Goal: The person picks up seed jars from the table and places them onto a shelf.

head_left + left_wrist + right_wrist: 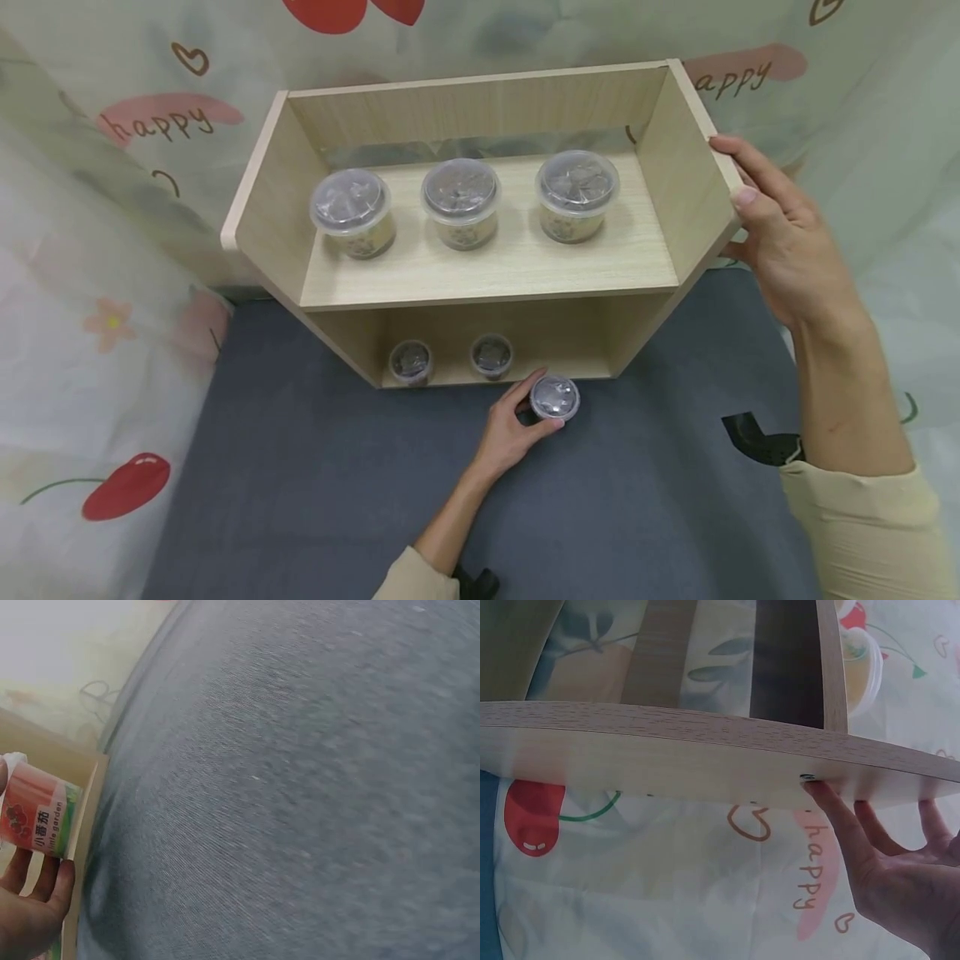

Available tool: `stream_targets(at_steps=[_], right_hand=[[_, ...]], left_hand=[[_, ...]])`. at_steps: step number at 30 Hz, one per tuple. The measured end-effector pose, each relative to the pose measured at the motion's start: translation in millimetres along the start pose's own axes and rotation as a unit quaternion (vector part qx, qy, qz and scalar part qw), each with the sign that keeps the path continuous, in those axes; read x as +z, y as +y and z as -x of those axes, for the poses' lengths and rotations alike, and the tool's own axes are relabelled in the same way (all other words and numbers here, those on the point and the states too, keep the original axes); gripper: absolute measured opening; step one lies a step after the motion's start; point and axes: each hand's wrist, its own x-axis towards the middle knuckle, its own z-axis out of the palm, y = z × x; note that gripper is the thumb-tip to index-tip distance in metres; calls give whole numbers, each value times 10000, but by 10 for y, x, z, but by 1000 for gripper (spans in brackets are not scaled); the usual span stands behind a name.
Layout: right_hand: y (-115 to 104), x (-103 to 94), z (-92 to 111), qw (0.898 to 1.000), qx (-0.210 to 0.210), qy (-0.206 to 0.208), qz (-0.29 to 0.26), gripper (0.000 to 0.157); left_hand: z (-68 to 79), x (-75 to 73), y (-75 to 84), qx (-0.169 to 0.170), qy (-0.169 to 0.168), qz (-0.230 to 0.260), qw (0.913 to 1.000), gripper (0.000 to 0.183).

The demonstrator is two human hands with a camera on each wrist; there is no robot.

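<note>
My left hand [501, 440] pinches a small plastic cup with a clear lid [555, 398] between thumb and fingers, at the front right of the lower compartment of a pale wooden shelf [487, 277]. The left wrist view reveals red and green on this cup's printed label [36, 810]. Inside the lower compartment stand two similar cups, one at the left [411, 362] and one in the middle [492, 356]. My right hand [795, 242] touches the shelf's right side panel [667, 761] with extended fingers; the right wrist view has the fingertips against its outer face.
Three lidded cups line the upper board: left [351, 212], middle [461, 204] and right [577, 196]. The shelf stands on a dark grey-blue cloth surface [315, 492]. Printed curtain-like sheets [97, 275] hang behind it and at both sides.
</note>
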Motion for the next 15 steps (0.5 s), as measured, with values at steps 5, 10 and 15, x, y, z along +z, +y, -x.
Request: stream_targets(at_steps=[5, 10, 15], right_hand=[[-1, -3, 4, 10000, 19, -3, -41, 44], [-6, 1, -3, 10000, 47, -10, -59, 44], [-7, 4, -1, 10000, 55, 34, 1, 43]], left_hand=[[-79, 58, 17, 72, 9, 62, 10000, 75], [-148, 97, 25, 131, 168, 54, 9998, 75], [-236, 111, 20, 151, 311, -123, 9993, 75]])
